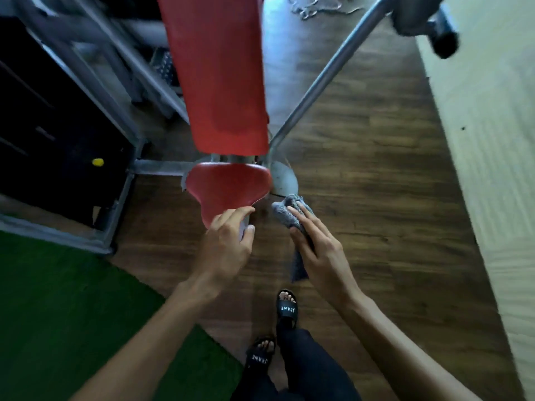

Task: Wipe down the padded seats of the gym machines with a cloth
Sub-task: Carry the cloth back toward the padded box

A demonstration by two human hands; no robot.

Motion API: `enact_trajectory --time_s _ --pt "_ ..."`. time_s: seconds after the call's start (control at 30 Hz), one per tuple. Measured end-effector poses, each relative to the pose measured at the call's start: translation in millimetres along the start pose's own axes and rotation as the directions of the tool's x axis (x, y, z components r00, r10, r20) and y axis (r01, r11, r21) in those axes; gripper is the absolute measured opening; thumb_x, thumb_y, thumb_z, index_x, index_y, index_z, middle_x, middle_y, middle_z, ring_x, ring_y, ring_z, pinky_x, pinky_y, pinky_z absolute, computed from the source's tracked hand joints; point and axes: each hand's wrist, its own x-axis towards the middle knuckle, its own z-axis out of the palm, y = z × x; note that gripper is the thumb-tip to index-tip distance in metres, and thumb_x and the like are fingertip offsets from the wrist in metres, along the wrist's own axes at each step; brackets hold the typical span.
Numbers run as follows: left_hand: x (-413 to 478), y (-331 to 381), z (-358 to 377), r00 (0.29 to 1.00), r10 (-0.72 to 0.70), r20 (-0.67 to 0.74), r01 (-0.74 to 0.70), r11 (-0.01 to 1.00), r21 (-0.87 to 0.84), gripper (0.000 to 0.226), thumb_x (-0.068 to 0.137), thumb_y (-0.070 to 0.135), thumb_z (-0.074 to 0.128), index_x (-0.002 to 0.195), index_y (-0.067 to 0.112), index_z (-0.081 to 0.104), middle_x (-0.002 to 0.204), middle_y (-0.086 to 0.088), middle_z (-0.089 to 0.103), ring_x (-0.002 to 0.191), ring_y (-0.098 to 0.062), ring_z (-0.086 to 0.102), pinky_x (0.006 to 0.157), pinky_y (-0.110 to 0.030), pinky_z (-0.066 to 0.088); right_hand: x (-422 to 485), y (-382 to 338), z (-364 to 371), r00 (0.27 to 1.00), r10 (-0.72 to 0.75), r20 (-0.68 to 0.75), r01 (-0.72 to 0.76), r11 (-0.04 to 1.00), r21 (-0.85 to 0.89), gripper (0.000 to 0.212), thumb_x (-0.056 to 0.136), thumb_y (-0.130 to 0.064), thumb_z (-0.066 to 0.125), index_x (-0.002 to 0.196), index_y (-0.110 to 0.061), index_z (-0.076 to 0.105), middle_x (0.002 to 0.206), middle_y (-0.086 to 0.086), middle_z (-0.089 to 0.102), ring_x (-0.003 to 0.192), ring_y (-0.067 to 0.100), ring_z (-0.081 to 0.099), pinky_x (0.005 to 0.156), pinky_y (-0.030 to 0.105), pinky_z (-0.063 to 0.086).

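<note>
My left hand (228, 235) is in the middle of the frame. Its fingers are spread apart and rest on the narrow front tip of the red seat (228, 186). It holds nothing. My right hand (315, 250) is just to the right of it. Its fingers are closed on a gray cloth (285, 211). The cloth bunches out past my fingertips, and one end hangs down under my palm. The cloth is beside the seat's right edge, not touching it. Above the seat, a long red back pad (217, 70) runs up to the top of the frame. My feet in black sandals (286, 308) stand on the wood floor (376, 198) at the bottom.
</note>
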Motion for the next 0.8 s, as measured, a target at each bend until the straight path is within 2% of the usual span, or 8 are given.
enact_trajectory --time_s 0.1,0.23,0.33,0.47,0.6,0.67,0.8 --pt "-20.6 30.3 3.6 0.989 0.136 0.061 -0.137 0.991 0.000 0.036 0.093 0.016 0.060 0.129 0.017 0.061 0.121 -0.001 0.064 0.113 -0.019 0.055 0.101 -0.031 0.042 -48.9 -6.5 -24.5 0.992 0.027 -0.126 -0.026 1.000 0.013 0.044 0.100 -0.032 0.049 0.143 -0.022 0.050 0.153 -0.011 0.040 0.143 -0.003 0.027 0.120 0.026 0.024" --pt "-38.6 79.3 26.1 0.943 0.290 0.163 -0.296 0.955 0.016 0.036 0.093 0.021 0.061 0.128 0.022 0.060 0.120 0.002 0.064 0.114 -0.016 0.055 0.100 -0.029 0.041 -105.9 0.7 -60.6 0.951 0.076 -0.300 -0.071 0.997 0.030 0.046 0.099 -0.037 0.046 0.142 -0.022 0.050 0.153 -0.008 0.041 0.143 -0.003 0.028 0.119 0.024 0.024" --pt "-43.5 122.6 52.4 0.895 0.378 0.235 -0.393 0.919 0.016 0.035 0.094 0.023 0.059 0.129 0.024 0.060 0.123 0.003 0.063 0.118 -0.016 0.054 0.102 -0.028 0.038 -140.7 19.6 -91.7 0.883 0.129 -0.452 -0.118 0.992 0.053 0.043 0.099 -0.036 0.047 0.140 -0.022 0.053 0.149 -0.011 0.044 0.141 -0.003 0.032 0.117 0.018 0.025" --pt "-45.1 188.3 97.8 0.799 0.516 0.308 -0.541 0.841 -0.004 0.034 0.093 0.022 0.061 0.127 0.023 0.061 0.124 0.002 0.064 0.117 -0.018 0.056 0.100 -0.030 0.042 -173.7 52.7 -145.3 0.755 0.167 -0.634 -0.160 0.985 0.069 0.037 0.098 -0.028 0.053 0.135 -0.019 0.056 0.137 -0.024 0.044 0.131 -0.019 0.034 0.107 0.003 0.024" --pt "-33.7 264.1 161.0 0.711 0.603 0.363 -0.641 0.767 -0.019 0.032 0.092 0.020 0.062 0.124 0.023 0.063 0.122 0.001 0.066 0.113 -0.021 0.058 0.094 -0.028 0.042 -192.9 97.0 -218.9 0.640 0.231 -0.733 -0.233 0.967 0.101 0.043 0.095 -0.036 0.050 0.134 -0.021 0.058 0.140 -0.016 0.049 0.134 -0.009 0.038 0.106 0.003 0.024" --pt "-24.2 306.9 197.4 0.669 0.629 0.396 -0.673 0.738 -0.035 0.034 0.092 0.019 0.062 0.126 0.022 0.062 0.125 0.003 0.064 0.116 -0.020 0.057 0.093 -0.026 0.040 -198.1 122.9 -263.0 0.594 0.266 -0.759 -0.274 0.954 0.120 0.044 0.094 -0.038 0.049 0.134 -0.023 0.058 0.140 -0.014 0.047 0.131 -0.012 0.035 0.103 0.000 0.023" --pt "-4.4 400.6 270.2 0.608 0.680 0.409 -0.717 0.692 -0.084 0.031 0.093 0.021 0.062 0.124 0.021 0.063 0.122 0.001 0.065 0.112 -0.022 0.059 0.086 -0.026 0.041 -198.2 177.5 -360.5 0.551 0.310 -0.775 -0.313 0.937 0.153 0.047 0.093 -0.040 0.047 0.135 -0.020 0.057 0.143 -0.002 0.052 0.132 0.001 0.043 0.105 0.003 0.025"
